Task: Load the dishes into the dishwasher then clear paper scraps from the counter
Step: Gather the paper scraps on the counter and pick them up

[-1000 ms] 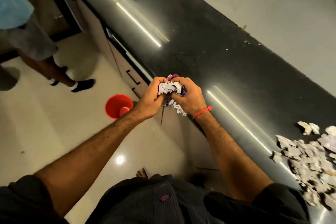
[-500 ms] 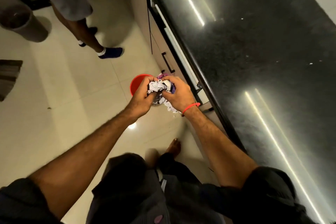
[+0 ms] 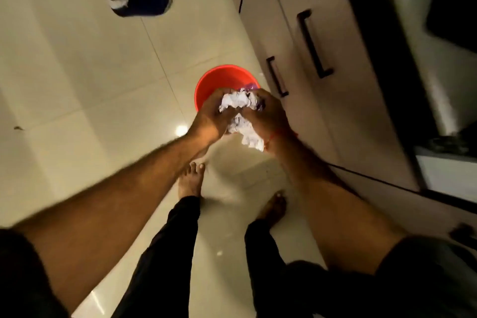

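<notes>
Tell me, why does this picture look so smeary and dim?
Head view: motion blur smears the cabinet and shoe; warm dim light, one glare spot on the floor; wide lens bends the edges. The paper and bin stay readable.

Both hands (image 3: 240,113) clutch paper scraps (image 3: 241,111) above red bucket (image 3: 219,80).

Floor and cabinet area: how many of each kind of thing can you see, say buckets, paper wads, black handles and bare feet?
Round red plastic bucket: 1
Crumpled white paper wad, in the grip of the left hand and right hand: 1
Black bar handles on the pale cabinet fronts: 2
Bare feet on the glossy tile floor: 2
Dark blue shoe: 1
Total: 7
</notes>
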`<move>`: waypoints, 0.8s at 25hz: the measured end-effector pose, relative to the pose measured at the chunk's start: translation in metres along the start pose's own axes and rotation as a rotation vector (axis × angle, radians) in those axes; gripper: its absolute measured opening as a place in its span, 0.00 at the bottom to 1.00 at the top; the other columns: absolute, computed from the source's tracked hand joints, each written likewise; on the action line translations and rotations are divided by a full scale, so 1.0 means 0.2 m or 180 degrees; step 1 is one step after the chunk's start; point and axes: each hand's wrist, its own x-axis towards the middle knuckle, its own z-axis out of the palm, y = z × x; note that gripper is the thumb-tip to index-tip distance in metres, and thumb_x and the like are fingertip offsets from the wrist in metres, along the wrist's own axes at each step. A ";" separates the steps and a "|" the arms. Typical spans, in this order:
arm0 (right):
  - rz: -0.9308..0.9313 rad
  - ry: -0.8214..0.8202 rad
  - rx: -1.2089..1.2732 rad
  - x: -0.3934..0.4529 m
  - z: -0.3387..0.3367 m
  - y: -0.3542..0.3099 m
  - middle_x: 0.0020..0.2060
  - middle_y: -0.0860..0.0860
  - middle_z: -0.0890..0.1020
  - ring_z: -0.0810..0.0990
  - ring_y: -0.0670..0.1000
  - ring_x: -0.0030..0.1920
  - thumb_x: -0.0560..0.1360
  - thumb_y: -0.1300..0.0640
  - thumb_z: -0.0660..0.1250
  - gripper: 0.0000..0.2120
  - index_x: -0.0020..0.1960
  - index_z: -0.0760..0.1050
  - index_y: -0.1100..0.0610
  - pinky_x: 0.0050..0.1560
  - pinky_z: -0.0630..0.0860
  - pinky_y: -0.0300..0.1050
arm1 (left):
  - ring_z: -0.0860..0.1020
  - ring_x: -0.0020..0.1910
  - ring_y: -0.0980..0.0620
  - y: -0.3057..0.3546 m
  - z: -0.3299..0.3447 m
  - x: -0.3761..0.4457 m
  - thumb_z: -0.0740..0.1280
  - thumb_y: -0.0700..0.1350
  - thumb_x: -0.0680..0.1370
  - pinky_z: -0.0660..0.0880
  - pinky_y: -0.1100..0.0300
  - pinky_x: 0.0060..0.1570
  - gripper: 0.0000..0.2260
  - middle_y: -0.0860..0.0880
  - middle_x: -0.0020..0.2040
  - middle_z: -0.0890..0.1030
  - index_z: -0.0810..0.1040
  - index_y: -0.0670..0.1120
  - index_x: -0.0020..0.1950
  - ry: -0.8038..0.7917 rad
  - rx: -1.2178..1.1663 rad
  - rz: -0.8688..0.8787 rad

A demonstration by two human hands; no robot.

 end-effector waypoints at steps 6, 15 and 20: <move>0.0639 -0.0060 0.0753 0.58 0.44 0.32 0.50 0.55 0.85 0.84 0.55 0.50 0.63 0.57 0.78 0.23 0.58 0.80 0.59 0.53 0.81 0.57 | 0.75 0.57 0.37 -1.83 -0.37 0.24 0.69 0.36 0.77 0.76 0.42 0.55 0.23 0.38 0.62 0.73 0.67 0.44 0.70 0.0783 0.2003 -0.1325; 0.1263 -0.0058 0.1027 0.61 0.52 0.43 0.53 0.51 0.76 0.78 0.54 0.51 0.83 0.47 0.54 0.19 0.70 0.69 0.52 0.58 0.73 0.53 | 0.71 0.61 0.33 -2.30 -0.34 0.34 0.62 0.40 0.79 0.74 0.41 0.55 0.22 0.36 0.66 0.68 0.63 0.45 0.73 0.0033 0.2411 -0.1697; -0.0064 -0.1273 -0.1748 0.43 0.57 0.57 0.67 0.56 0.76 0.73 0.57 0.68 0.77 0.63 0.61 0.22 0.70 0.72 0.55 0.64 0.68 0.41 | 0.69 0.63 0.35 -2.21 -0.35 0.29 0.74 0.35 0.67 0.74 0.43 0.58 0.37 0.37 0.67 0.67 0.62 0.46 0.72 -0.0201 0.3082 -0.1611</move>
